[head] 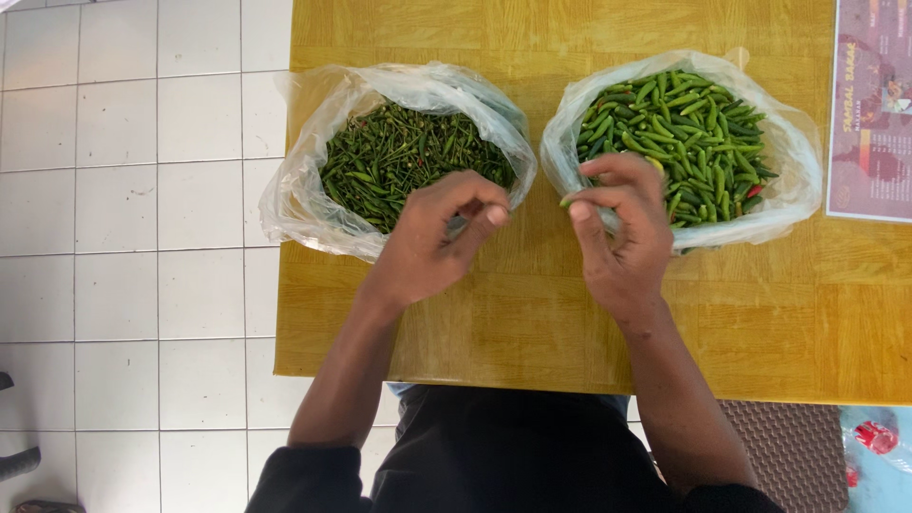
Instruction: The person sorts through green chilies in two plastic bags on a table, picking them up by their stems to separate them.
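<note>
Two hands over a yellow wooden bench [532, 332]. Left hand [432, 242] curled, thumb and fingertips pinched near the rim of the left bag – whatever sits between them too small to tell. Right hand [622, 233] half closed, thumb and forefinger gripping one green chili [568, 199] at the edge of the right bag. Beyond, two clear plastic bags: left bag [299, 190] full of thin green stems, right bag [788, 180] heaped with green chilies. At the far right – one printed sheet [869, 104].
</note>
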